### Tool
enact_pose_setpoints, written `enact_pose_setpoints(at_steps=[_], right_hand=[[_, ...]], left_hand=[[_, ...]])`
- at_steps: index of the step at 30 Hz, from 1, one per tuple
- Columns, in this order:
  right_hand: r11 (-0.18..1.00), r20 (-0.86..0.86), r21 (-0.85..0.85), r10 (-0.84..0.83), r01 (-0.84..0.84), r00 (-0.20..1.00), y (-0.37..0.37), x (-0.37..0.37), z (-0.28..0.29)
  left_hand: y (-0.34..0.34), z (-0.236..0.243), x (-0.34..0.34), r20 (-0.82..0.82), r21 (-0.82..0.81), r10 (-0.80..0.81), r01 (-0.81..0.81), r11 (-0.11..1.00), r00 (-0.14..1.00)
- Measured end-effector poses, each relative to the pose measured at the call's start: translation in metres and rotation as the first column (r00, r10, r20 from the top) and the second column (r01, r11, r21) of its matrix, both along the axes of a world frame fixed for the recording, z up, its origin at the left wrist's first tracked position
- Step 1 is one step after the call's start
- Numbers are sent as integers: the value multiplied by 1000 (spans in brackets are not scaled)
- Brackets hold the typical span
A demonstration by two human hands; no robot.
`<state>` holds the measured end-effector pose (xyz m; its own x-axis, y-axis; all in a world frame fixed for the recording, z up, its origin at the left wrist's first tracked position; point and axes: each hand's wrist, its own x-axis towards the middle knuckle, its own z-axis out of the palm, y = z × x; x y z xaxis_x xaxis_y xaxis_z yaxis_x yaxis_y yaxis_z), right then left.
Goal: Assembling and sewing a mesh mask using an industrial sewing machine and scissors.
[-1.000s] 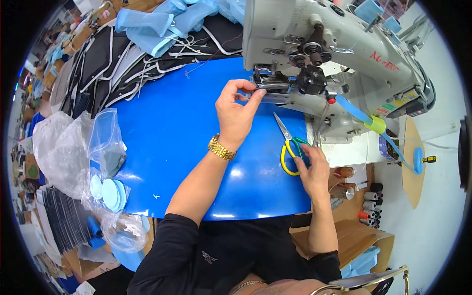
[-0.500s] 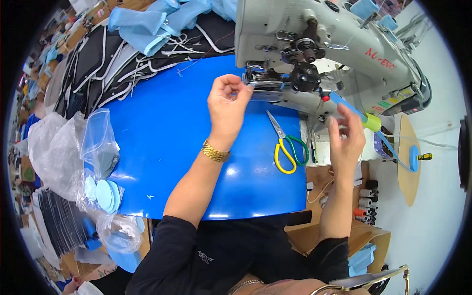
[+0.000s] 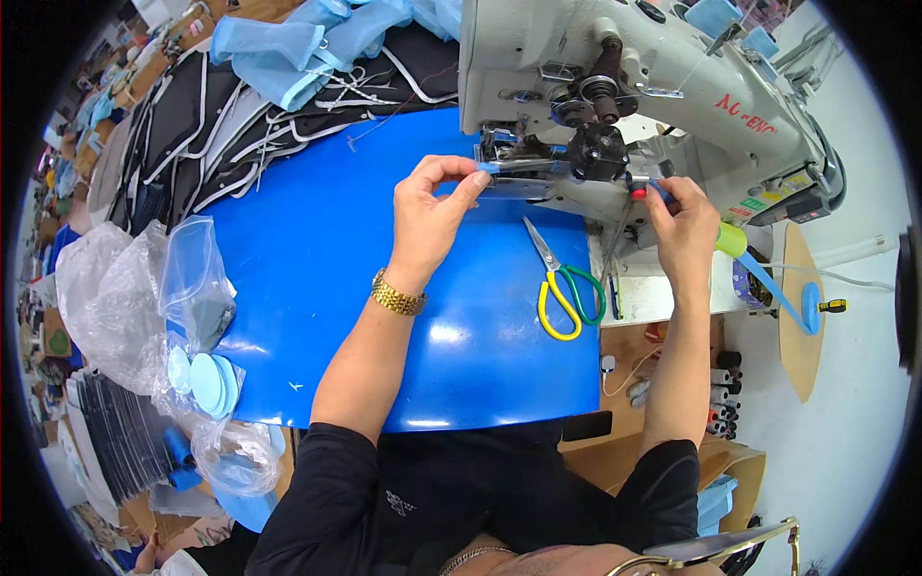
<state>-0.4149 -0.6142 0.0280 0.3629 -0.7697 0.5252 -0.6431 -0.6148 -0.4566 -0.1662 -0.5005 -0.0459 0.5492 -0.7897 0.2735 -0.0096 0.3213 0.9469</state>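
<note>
My left hand (image 3: pixel 430 216) pinches the end of a light blue fabric tape (image 3: pixel 489 168) where it comes out at the left side of the sewing machine's (image 3: pixel 552 58) foot. On the other side of the black machine head (image 3: pixel 597 152), my right hand (image 3: pixel 687 226) has its thumb and fingers closed on the same blue tape, beside a small red knob (image 3: pixel 639 193). Behind that hand the tape runs through a yellow-green ring (image 3: pixel 731 238) to a blue roll (image 3: pixel 811 308) on the right. Scissors (image 3: pixel 559 278) with one yellow and one green handle lie below the machine.
Black pieces with white edging (image 3: pixel 202 134) and light blue mesh pieces (image 3: pixel 279 48) are heaped at the back left of the blue table (image 3: pixel 317 317). Clear plastic bags (image 3: pixel 115 298) and round light blue discs (image 3: pixel 211 384) lie at its left edge. Thread spools (image 3: pixel 722 394) stand lower right.
My right hand has moved up and closed on the tape behind the machine head. My left hand has shifted slightly left, drawing a little more blue tape out into view.
</note>
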Motion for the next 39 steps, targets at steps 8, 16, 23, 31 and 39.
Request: enact_pose_setpoints(at_steps=[8, 16, 23, 31, 39], right_hand=[[999, 52, -14, 45, -44, 998, 1, 2, -3], [997, 146, -73, -17, 28, 989, 13, -4, 5], [996, 75, -78, 47, -41, 996, 105, -36, -39], [945, 211, 287, 96, -156, 973, 162, -35, -122], [927, 154, 358, 58, -110, 986, 161, -32, -130]], left_hand=[[-2, -1, 5, 157, 41, 40, -47, 998, 987], [-20, 6, -7, 31, 65, 126, -128, 990, 991], [-17, -13, -8, -151, -99, -37, 22, 995, 988], [-25, -30, -11, -115, -195, -41, 18, 981, 992], [-28, -34, -15, -203, -242, -92, 41, 969, 975]])
